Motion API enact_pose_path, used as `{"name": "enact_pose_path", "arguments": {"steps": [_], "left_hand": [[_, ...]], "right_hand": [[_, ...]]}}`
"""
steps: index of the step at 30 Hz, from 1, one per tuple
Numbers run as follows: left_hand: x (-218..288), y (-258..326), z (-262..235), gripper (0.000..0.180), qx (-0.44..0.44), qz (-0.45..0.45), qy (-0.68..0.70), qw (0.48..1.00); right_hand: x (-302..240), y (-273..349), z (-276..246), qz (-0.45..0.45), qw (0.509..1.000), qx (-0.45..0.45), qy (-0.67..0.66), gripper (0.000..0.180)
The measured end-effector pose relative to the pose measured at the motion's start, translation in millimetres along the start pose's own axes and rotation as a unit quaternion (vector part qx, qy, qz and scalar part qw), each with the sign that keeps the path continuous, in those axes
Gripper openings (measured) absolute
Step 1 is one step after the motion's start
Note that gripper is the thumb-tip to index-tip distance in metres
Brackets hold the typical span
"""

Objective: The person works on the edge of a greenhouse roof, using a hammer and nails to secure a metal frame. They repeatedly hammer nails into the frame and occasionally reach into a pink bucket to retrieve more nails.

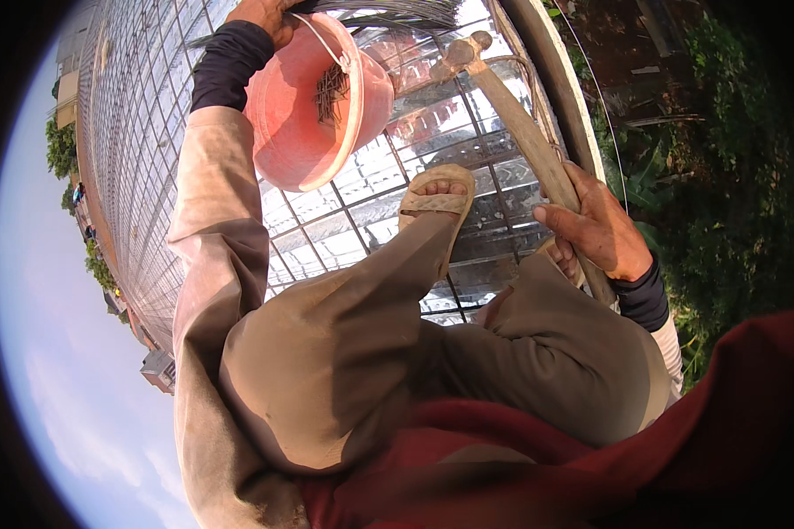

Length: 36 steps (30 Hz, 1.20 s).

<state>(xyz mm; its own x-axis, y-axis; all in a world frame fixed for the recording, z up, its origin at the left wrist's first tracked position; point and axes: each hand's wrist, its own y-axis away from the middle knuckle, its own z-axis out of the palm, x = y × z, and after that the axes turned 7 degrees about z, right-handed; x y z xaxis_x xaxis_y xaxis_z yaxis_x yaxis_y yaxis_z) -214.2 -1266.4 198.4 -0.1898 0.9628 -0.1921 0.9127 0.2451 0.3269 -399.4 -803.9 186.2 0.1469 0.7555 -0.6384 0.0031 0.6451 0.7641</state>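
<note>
My left hand [269,18], at the top edge, is closed on the pale handle of a red plastic bucket [291,115]. The bucket leans, its mouth tilted to the right, and several brown nails [331,93] lie inside. Part of the left hand is cut off by the frame. On the right, my right hand [600,225] wraps round the wooden handle of a hammer [516,115]. The hammer's head points up and left, over the mesh beyond my sandalled foot [437,198].
Steel bar mesh [353,207] over shiny metal sheeting stretches away to the far left. A bundle of thin dark wires [397,12] lies behind the bucket. A board edge [565,79] runs along the right, with a drop to greenery [723,176] beyond it.
</note>
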Motion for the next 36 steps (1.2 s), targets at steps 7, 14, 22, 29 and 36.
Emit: {"name": "enact_pose_path", "arguments": {"steps": [7,14,22,29,36], "left_hand": [[7,-7,-11,0.044,-0.019,-0.011,-0.066,0.998],[0,-1,6,0.062,0.051,0.025,0.035,0.998],[-11,-15,7,0.061,0.037,0.039,0.044,0.998],[-16,-15,27,0.082,0.031,0.099,0.083,0.991],[-50,-14,57,0.071,-0.034,0.052,0.136,0.989]], "right_hand": [[74,-102,68,-0.062,0.98,0.072,0.174,0.047],[50,-103,64,-0.16,0.875,0.23,0.395,0.039],[-46,-184,41,-0.403,0.772,0.441,0.218,0.041],[-38,-195,46,-0.37,0.804,0.442,0.147,0.015],[-19,-69,-21,-0.344,0.773,0.53,0.057,0.012]]}}
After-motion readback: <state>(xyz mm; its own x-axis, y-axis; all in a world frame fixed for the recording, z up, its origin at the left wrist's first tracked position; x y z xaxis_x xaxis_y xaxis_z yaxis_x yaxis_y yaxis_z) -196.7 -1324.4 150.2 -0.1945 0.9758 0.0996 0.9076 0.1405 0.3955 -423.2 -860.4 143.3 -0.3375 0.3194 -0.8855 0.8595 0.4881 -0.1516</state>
